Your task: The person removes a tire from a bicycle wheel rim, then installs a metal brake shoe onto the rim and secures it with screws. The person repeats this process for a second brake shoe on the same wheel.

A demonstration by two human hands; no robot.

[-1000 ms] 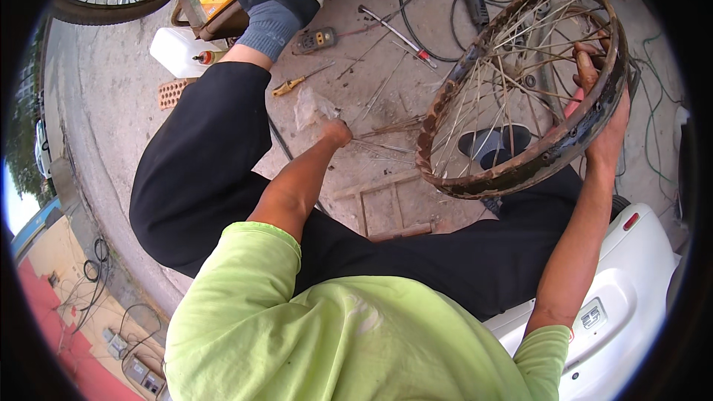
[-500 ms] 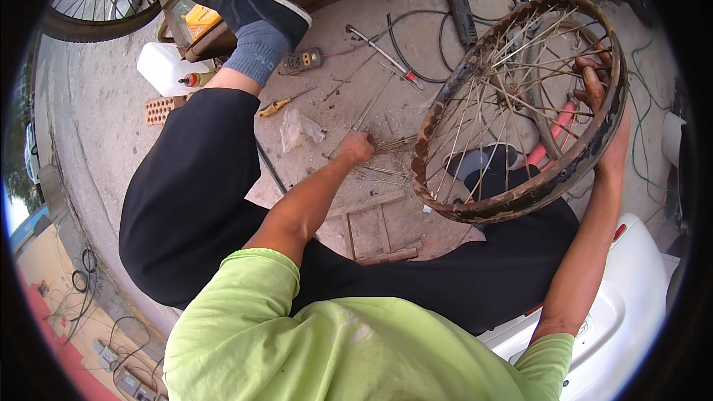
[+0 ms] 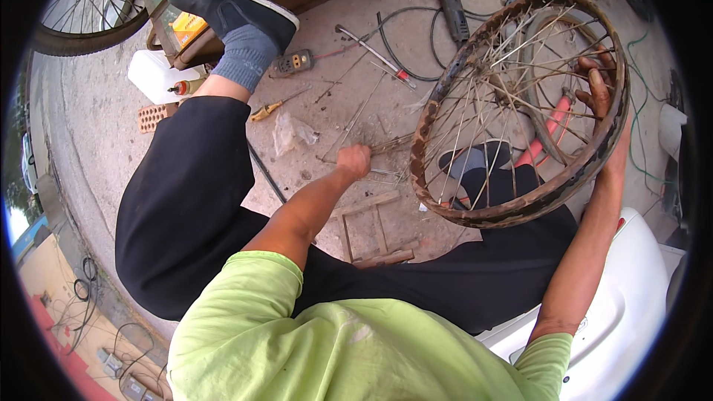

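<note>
At the right I hold up a rusty spoked wheel, tilted, its rim flaking and several spokes crossing loosely at the hub. My right hand is closed round the far right part of its rim, with fingers among the spokes. Low over the concrete, left of the wheel, my left hand is closed on a bunch of thin spokes that juts out toward the rim. Its fingertips are hidden from above. More loose spokes lie on the ground around this hand.
An angle grinder with a black cable lies at the back. Nearby are a multimeter, a yellow-handled screwdriver, a plastic bag and a small wooden frame. A red air pump or tube shows behind the wheel.
The view has shifted slightly, so the ground things sit a little further left. Both hands keep their grips, and the wheel stays nearly where it was.
</note>
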